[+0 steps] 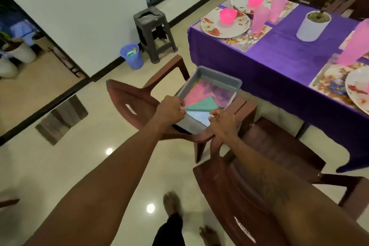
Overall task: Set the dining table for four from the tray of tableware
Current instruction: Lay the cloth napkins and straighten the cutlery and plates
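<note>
Grey plastic tray [219,78] mid-frame holds flat folded napkins [201,104]. Left hand [169,110] and right hand [223,124] fingers pinch their edges.

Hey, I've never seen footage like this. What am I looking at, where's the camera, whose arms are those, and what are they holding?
No machine here: this is one picture from a wide-angle camera worn on a person's head, looking down at their own bare arms. The left hand and right hand reach into a grey plastic tray resting on a brown plastic chair. Both seem to pinch a teal folded napkin lying over a pink napkin and a light blue napkin. On the right, the purple-clothed dining table already carries floral plates, pink bowls and pink tumblers.
</note>
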The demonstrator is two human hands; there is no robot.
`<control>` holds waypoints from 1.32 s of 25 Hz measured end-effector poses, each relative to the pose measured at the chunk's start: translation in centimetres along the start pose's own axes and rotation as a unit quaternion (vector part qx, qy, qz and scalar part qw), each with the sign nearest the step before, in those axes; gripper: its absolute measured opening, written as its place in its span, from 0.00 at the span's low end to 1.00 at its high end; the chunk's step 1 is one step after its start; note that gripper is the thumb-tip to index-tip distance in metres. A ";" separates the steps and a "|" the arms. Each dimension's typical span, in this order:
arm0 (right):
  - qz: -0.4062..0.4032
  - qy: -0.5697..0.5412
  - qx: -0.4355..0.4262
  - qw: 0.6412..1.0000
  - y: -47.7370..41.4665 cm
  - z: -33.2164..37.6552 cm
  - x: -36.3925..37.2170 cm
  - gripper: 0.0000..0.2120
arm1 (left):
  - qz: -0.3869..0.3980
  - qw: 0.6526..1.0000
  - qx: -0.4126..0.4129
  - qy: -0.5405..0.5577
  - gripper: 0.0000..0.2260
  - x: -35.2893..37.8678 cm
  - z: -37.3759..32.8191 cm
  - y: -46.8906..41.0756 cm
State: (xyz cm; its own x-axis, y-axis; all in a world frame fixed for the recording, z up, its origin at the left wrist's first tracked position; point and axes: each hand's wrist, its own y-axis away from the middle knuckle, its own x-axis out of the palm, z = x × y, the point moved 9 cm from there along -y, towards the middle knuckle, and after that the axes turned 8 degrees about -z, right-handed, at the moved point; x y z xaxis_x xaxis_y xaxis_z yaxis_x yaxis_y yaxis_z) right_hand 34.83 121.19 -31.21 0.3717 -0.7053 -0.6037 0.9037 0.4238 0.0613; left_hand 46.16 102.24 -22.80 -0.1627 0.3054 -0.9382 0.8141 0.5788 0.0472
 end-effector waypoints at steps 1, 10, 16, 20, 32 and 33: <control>-0.010 0.008 0.004 1.000 -0.9 0.1 0.4 0.10 | 0.009 1.000 -0.001 -0.003 0.18 0.4 0.7 -1.8; -0.105 0.052 0.098 0.988 -11.1 0.3 7.7 0.05 | 0.095 0.991 0.093 0.031 0.13 8.2 6.1 -19.3; -0.128 0.025 0.184 0.974 -18.1 -3.1 12.1 0.07 | 0.145 0.983 0.109 0.039 0.13 15.6 6.3 -26.6; -0.139 0.052 0.222 0.964 -23.6 -10.6 15.1 0.07 | 0.155 0.982 0.095 0.046 0.09 23.4 7.1 -31.5; -0.109 0.188 0.176 0.960 -32.9 -23.3 21.6 0.07 | 0.142 0.987 0.064 0.047 0.07 39.5 10.8 -36.1; -0.106 0.190 0.174 0.960 -32.7 -23.3 21.7 0.07 | 0.144 0.986 0.065 0.048 0.06 39.7 11.1 -35.8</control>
State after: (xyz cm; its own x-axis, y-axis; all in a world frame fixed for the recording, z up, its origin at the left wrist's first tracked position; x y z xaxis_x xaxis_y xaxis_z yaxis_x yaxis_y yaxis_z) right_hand 8.35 105.24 -64.88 0.1263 -0.4692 -0.8740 0.9914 0.0304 0.1270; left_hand 16.71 85.28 -65.54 0.0392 0.5162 -0.8556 0.8975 0.3582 0.2572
